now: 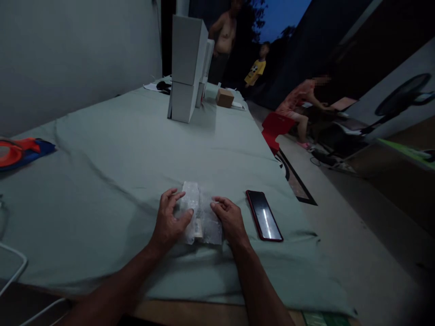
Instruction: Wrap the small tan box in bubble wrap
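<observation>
A piece of clear bubble wrap [211, 228] lies on the cloth-covered table in front of me, partly folded around a small pale item [198, 228] whose kind I cannot make out. My left hand [170, 222] grips the wrap's left side, its thumb pressing on top and its fingers along the edge. At the right edge, my right hand [231, 221] has the wrap pinched between thumb and curled fingers. Just right of that hand lies a phone [264, 216] in a dark red case, screen up.
Tall white boxes [186, 68] stand stacked farther back, near a small brown carton [224, 97]. An orange and blue item [23, 151] lies at the left, above a white cable [20, 262]. Several people, a red chair [274, 129] and a fan [403, 95] are beyond the table.
</observation>
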Demonstrator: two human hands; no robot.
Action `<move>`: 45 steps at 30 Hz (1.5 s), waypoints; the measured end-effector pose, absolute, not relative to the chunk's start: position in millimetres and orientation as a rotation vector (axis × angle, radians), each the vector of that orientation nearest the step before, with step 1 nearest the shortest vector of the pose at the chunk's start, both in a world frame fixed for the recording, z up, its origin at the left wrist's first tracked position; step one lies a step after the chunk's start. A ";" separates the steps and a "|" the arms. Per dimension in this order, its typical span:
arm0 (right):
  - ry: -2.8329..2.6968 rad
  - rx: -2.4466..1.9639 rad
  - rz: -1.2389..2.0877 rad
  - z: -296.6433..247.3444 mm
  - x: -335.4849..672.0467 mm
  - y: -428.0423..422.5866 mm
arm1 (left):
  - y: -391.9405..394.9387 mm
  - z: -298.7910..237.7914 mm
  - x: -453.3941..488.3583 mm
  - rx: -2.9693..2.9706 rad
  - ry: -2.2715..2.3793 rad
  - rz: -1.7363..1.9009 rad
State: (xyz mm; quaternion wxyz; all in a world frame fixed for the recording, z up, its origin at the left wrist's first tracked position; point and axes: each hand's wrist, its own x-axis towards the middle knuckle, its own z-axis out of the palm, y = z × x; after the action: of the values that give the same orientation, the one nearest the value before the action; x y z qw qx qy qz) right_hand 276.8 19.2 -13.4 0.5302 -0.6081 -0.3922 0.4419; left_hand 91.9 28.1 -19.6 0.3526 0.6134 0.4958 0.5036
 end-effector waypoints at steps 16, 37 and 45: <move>-0.745 -0.995 1.406 -4.3 258.3 12.3 | 37.7 -26.0 100.8 1.810 1.427 1.173; -0.736 -1.417 0.876 -25.4 292.2 27.5 | 60.5 -29.0 83.0 0.760 1.225 1.351; -0.888 -1.479 0.860 -24.9 292.2 25.9 | 40.7 -17.6 84.6 1.488 1.207 1.356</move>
State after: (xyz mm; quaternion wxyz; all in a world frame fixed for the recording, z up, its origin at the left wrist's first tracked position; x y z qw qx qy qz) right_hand 292.2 25.9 -24.9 0.5704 -0.6303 -0.3784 0.3663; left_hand 84.6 40.7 -17.6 0.3867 0.5845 0.4741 0.5329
